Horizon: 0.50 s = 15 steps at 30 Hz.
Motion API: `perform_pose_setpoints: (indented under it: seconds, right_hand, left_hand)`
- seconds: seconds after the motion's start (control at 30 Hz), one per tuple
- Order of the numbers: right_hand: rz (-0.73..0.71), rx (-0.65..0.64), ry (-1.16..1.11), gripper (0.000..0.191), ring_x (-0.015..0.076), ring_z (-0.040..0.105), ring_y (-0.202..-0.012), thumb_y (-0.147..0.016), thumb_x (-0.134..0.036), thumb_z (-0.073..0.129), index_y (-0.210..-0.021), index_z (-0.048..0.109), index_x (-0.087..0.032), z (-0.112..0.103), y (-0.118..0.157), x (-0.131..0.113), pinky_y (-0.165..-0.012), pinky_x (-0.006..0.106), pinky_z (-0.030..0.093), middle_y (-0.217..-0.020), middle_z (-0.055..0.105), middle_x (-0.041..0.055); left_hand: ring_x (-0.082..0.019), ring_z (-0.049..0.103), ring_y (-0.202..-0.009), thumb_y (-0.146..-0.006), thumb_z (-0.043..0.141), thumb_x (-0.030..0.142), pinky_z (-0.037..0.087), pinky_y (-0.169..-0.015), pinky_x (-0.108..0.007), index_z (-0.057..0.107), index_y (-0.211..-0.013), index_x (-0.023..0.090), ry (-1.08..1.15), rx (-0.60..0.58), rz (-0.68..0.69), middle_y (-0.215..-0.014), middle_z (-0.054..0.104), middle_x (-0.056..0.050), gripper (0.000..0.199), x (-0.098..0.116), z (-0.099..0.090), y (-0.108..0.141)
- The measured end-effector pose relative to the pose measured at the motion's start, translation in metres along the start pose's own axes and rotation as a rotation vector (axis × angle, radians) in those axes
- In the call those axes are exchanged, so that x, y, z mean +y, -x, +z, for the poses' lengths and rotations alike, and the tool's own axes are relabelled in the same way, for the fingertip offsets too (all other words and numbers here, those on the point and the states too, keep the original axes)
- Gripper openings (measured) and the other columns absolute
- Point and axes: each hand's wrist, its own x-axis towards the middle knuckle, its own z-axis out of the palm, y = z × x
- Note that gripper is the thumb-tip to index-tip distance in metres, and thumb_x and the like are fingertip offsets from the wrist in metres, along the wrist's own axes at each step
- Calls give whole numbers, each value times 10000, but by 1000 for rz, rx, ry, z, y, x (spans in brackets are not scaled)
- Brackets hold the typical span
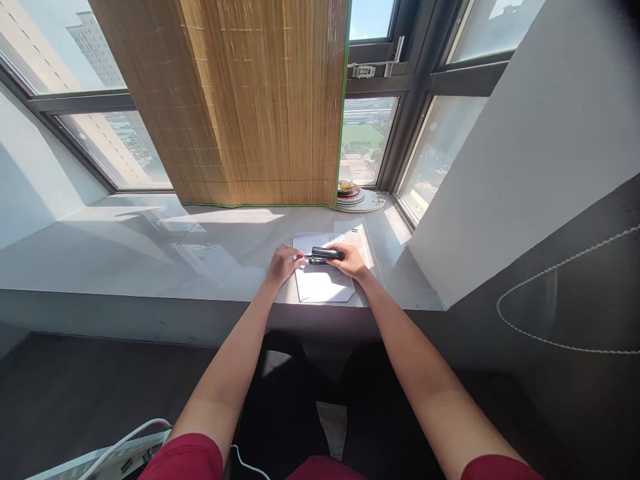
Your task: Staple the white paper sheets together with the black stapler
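A black stapler point(327, 253) lies crosswise over white sheets of paper point(325, 285) on the window sill. Its upper and lower arms show as two dark bars with a narrow gap between them. My right hand point(350, 260) is closed around the stapler's right end. At its left end, my left hand point(283, 264) pinches a thin dark part that sticks out, with thumb and fingertips together. Whether that part is fixed to the stapler is too small to tell. The papers reach out from under both hands toward the sill's front edge.
Stacked plates point(350, 195) stand at the back of the sill in the window corner. A bamboo blind point(260, 107) hangs before the window. A slanted white wall point(500, 153) bounds the right side. A beaded cord point(500, 303) loops at right, and a white cable point(125, 440) lies lower left.
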Motion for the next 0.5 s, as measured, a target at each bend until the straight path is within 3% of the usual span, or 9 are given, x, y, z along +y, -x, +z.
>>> perform_pose_setpoints:
  seconds: [0.23, 0.5]
  right_hand:
    - [-35, -30, -1, 322, 284, 762, -1056, -798, -338, 824, -1103, 815, -235, 1, 3, 2, -972, 446, 611, -1123, 832, 91]
    - [-18, -50, 11, 326, 296, 767, -1033, -793, -386, 850, -1085, 811, -246, -1, 2, -4, -965, 461, 620, -1116, 840, 88]
  left_hand:
    - [-296, 658, -1061, -851, 862, 162, 517, -1049, -459, 813, -930, 242, 26, -26, 59, -1089, 832, -71, 123, -2, 3, -1]
    - [-279, 673, -1033, -837, 831, 166, 550, -950, -406, 816, -897, 245, 120, -79, -13, -1032, 823, -67, 100, -5, 4, -2]
